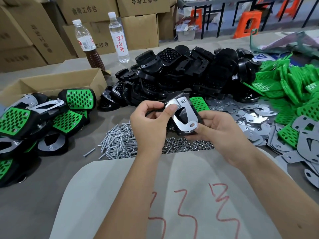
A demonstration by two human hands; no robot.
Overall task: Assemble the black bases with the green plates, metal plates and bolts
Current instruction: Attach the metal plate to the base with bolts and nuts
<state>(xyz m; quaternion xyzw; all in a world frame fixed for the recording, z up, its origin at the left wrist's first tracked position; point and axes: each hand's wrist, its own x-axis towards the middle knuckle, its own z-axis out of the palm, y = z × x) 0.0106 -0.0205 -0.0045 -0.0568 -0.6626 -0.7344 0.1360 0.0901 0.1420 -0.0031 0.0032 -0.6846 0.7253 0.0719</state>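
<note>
A black base (195, 109) with a shiny metal plate (185, 116) laid on top is held above the table between both hands. My left hand (150, 125) pinches the plate's far end with thumb and forefinger. My right hand (222, 130) grips the base from the right, thumb at the plate's near slotted end. One bolt end (183, 101) shows through the plate's far hole. Below lie a pile of bolts (119, 142) and a strip of nuts (186, 145).
A heap of black bases (186, 73) fills the table's middle back. Green plates (293, 87) and loose metal plates (250, 114) spread to the right. Finished assemblies (39, 118) lie at left before an open carton (57, 81). Two bottles (103, 38) stand behind.
</note>
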